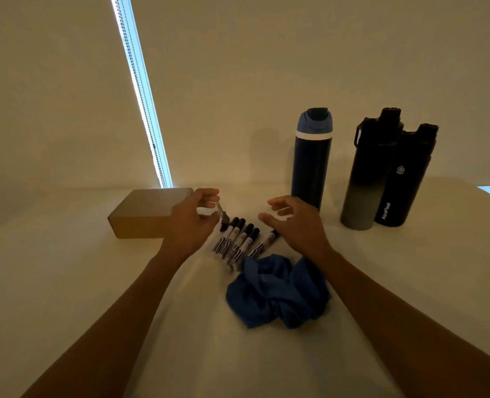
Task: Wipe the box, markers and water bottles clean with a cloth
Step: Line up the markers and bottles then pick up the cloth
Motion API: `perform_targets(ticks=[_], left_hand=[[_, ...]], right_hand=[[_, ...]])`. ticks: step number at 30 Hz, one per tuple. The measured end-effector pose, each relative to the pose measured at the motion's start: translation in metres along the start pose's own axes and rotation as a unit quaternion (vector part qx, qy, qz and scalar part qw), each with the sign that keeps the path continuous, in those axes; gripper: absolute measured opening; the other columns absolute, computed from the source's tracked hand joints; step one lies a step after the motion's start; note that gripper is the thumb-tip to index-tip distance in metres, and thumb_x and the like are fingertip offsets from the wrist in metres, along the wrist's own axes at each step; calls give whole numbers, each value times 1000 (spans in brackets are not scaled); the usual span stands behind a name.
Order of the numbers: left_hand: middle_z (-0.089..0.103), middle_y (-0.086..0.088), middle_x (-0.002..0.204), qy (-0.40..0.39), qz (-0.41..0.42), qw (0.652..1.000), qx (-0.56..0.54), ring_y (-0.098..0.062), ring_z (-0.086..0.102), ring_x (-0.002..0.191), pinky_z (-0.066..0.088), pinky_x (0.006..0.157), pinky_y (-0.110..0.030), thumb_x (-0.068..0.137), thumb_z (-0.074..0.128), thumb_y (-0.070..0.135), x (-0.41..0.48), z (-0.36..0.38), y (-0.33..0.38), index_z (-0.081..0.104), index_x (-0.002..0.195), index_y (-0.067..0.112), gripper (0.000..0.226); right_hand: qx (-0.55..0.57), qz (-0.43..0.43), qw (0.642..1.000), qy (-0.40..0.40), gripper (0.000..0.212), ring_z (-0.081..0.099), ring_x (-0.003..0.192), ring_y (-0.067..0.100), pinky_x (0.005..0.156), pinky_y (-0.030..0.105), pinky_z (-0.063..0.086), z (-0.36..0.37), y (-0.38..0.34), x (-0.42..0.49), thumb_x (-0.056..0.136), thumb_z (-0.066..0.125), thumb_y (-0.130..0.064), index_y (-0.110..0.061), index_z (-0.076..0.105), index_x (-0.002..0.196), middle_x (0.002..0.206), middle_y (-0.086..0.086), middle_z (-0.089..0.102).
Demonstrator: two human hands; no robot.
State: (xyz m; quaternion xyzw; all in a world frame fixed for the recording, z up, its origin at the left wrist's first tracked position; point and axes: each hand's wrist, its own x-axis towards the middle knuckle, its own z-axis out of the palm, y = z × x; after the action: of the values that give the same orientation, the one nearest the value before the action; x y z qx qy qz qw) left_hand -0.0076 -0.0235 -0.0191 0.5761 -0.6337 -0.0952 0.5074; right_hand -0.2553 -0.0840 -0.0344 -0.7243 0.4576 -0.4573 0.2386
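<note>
Though crumpled, soft blue cloth (276, 291)

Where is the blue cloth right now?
In the head view, the blue cloth lies crumpled on the table near the centre, just on the person's side of the row of markers.

Dim room with drawn blinds (65, 96), white table (88, 282).

The left hand (190, 225) and right hand (298, 225) are bare, both forearms (129, 305) uncovered.
</note>
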Motion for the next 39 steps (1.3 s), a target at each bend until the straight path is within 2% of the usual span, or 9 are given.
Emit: perform_targets(ticks=[4,8,11,14,16,21,26,35,39], left_hand=[[70,12,118,29,3,999,17,-1,67,105,53,86,-8,90,79,11,-5,-16,-16,67,126,20,39],[71,5,120,64,69,996,-2,-9,68,108,57,92,-21,92,75,12,-9,-27,-27,70,121,18,30],[66,14,117,114,76,986,99,1,61,105,47,94,-15,94,74,16,-5,-40,-34,70,116,27,25],[63,10,126,94,92,965,227,-18,54,122,40,106,-34,90,74,26,0,-49,-47,64,126,30,38],[63,6,130,88,60,960,261,-24,51,124,39,105,-43,89,75,32,-1,-53,-53,62,129,30,43],[64,-1,132,20,13,954,300,-26,52,123,43,105,-45,90,75,33,-8,-54,-63,62,131,24,44],[66,-1,133,12,15,959,284,-24,52,124,45,106,-43,90,78,30,-9,-57,-65,63,132,22,46],[62,-5,137,13,41,946,322,-30,49,128,40,108,-47,90,77,37,-10,-49,-59,63,132,17,48],[65,2,129,14,98,954,284,-22,52,122,44,103,-44,89,79,39,-15,-38,-42,68,127,23,43]], right_hand=[[-13,-23,996,-80,44,63,93,-3,81,22,56,18,-14,15,78,79,-52,-34,67,115,105,-19,67],[-33,-31,986,-158,50,61,98,-4,79,17,52,32,-25,26,75,78,-60,-38,64,118,105,-22,67],[-55,-17,979,-196,73,57,108,-3,83,18,48,38,-31,29,65,75,-76,-39,58,125,114,-23,64],[-87,-5,969,-230,106,48,122,3,92,24,45,49,-33,25,55,74,-84,-34,42,143,136,-18,50],[-99,-18,966,-237,112,44,128,6,100,30,45,59,-35,24,58,74,-83,-32,33,149,146,-14,41],[-81,-69,966,-236,65,53,126,8,97,25,46,82,-35,43,84,76,-47,-30,50,140,136,-9,58],[-19,-77,985,-151,30,65,91,-4,78,16,54,75,-29,43,83,79,-36,-31,67,110,100,-14,70],[-36,-46,997,57,27,63,88,-7,78,5,48,0,-1,30,89,72,-31,-26,66,115,95,-17,68],[-144,9,988,56,36,66,90,5,87,30,56,-31,27,17,88,71,-37,-30,61,121,100,-13,69]])
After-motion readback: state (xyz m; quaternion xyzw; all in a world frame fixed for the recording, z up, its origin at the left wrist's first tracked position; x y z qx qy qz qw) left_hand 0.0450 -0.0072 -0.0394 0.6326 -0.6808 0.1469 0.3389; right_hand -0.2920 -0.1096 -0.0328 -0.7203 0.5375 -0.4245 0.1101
